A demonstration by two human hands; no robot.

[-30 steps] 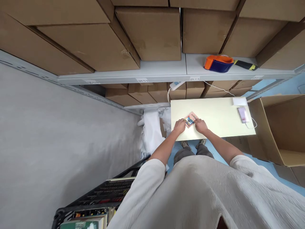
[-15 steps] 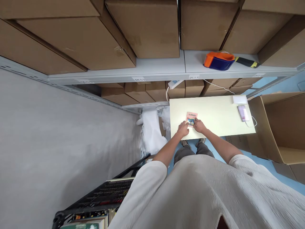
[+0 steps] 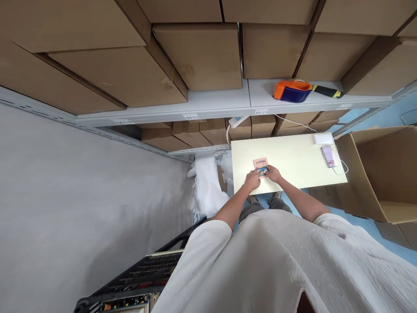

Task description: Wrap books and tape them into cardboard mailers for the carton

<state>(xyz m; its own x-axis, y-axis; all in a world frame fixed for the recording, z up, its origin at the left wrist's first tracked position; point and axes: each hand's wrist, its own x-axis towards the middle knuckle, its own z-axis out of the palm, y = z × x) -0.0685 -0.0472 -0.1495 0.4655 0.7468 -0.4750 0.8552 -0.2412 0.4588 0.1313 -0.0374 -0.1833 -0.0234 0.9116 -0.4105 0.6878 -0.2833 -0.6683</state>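
A small pink booklet with a coloured picture on its cover lies on the pale yellow tabletop. From the left, my left hand rests on its lower left part, fingers stretched over the cover. At the opposite side my right hand pinches the booklet's right edge, its fingers curled. Parts of the lower cover are hidden under my fingers.
A white box and a blurred purple item lie at the table's right end, beside a white cable. An open carton stands to the right. Shelving with cartons and an orange-and-blue tape dispenser runs behind. A black crate is lower left.
My left hand has shifted onto the booklet's cover, its fingers reaching further across. The booklet has tilted slightly. The camera view has shifted a little upward.
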